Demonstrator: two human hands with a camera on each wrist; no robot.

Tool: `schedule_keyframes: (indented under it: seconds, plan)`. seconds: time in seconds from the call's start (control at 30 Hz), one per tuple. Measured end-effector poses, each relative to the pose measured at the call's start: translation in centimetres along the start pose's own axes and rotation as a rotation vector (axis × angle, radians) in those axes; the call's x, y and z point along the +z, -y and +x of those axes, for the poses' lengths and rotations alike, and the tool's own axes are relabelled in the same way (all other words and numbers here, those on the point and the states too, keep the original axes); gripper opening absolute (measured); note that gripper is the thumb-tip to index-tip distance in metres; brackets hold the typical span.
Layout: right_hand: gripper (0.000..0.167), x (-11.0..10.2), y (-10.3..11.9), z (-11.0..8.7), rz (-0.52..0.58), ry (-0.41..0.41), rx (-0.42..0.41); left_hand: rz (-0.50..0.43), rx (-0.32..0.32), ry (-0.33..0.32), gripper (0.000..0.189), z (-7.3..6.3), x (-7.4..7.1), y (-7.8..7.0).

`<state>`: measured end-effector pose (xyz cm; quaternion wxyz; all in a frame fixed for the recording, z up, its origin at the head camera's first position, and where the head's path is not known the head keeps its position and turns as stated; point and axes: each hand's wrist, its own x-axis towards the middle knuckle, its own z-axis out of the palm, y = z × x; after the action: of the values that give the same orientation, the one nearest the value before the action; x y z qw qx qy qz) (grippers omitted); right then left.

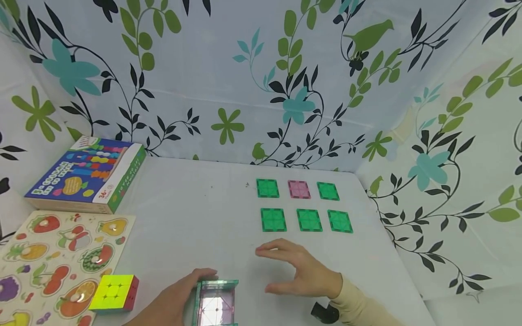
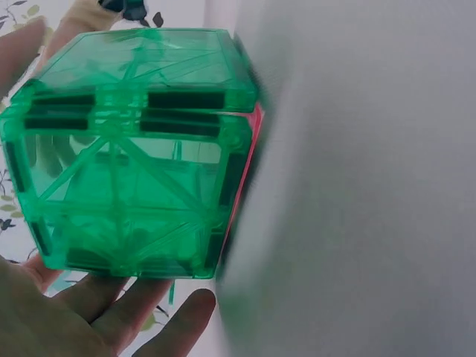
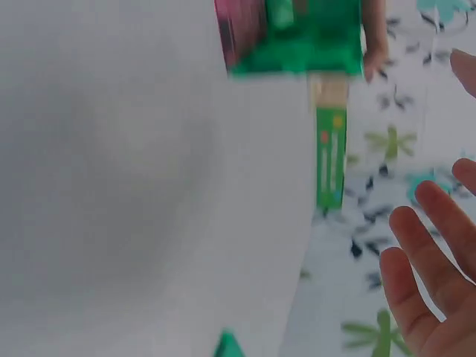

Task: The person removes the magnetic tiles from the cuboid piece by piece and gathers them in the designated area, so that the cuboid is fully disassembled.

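Note:
My left hand (image 1: 179,294) holds a small open-topped box of magnetic tiles (image 1: 197,305) at the near edge of the view, its fingers along the left and back walls. See-through green walls (image 2: 119,201) and a pinkish floor (image 1: 217,308) make up the box. In the left wrist view, several fingers (image 2: 134,305) lie against one side of it. My right hand (image 1: 302,267) hovers to the right of the box with fingers spread and nothing in its grasp. Beyond it lie two rows of flat square tiles: several green tiles (image 1: 273,220) and one pink tile (image 1: 299,189).
A fruit picture board (image 1: 45,258) lies on the left, with a yellow-topped puzzle cube (image 1: 114,292) at its corner. Behind the board is a blue and green game box (image 1: 85,172). Leaf-patterned cloth (image 1: 228,81) hangs behind the white table (image 1: 195,217).

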<state>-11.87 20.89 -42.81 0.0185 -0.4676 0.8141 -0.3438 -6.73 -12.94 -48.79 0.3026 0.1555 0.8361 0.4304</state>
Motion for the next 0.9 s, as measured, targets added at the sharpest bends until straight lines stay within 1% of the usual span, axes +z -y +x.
schedule_keyframes:
  seconds: [0.07, 0.1, 0.2, 0.3, 0.37, 0.43, 0.53, 0.63, 0.73, 0.83, 0.9]
  plan:
    - [0.069, 1.3, 0.8, 0.3, 0.049, 0.027, -0.042, -0.016, 0.019, -0.013, 0.112, -0.2, -0.1, 0.1]
    - [0.069, 2.0, 1.2, 0.4, 0.064, 0.041, -0.064, -0.025, 0.036, -0.023, 0.108, -0.3, -0.2, 0.1]
    - [0.069, 3.7, 1.9, 0.6, 0.123, 0.09, -0.107, -0.054, 0.089, -0.041, 0.088, -0.6, -0.4, 0.2]
    - [0.066, 5.1, 2.3, 0.8, 0.127, 0.13, -0.141, -0.049, 0.148, -0.052, 0.066, -0.7, -0.5, 0.4]
    - [0.063, 5.8, 2.4, 0.9, 0.103, 0.135, -0.17, -0.048, 0.167, -0.044, 0.059, -0.7, -0.5, 0.4]
    - [0.061, 6.3, 2.6, 1.0, 0.063, 0.122, -0.211, -0.049, 0.174, -0.034, 0.057, -0.6, -0.4, 0.5]
    - [0.058, 6.8, 2.8, 1.1, 0.044, 0.089, -0.265, -0.075, 0.14, -0.017, 0.054, -0.4, -0.1, 0.6]
    - [0.054, 7.5, 3.1, 1.5, 0.067, 0.08, -0.303, -0.082, 0.128, -0.017, 0.051, -0.3, -0.1, 0.7]
    - [0.046, 8.5, 3.5, 1.8, 0.049, 0.085, -0.349, -0.079, 0.155, -0.023, 0.051, -0.4, -0.1, 0.8]
    - [0.033, 9.5, 3.8, 2.0, -0.002, 0.085, -0.381, -0.07, 0.191, -0.028, 0.051, -0.6, -0.1, 0.9]
    - [0.026, 10.0, 3.9, 2.0, -0.045, 0.081, -0.388, -0.055, 0.196, -0.035, 0.05, -0.7, -0.1, 0.8]
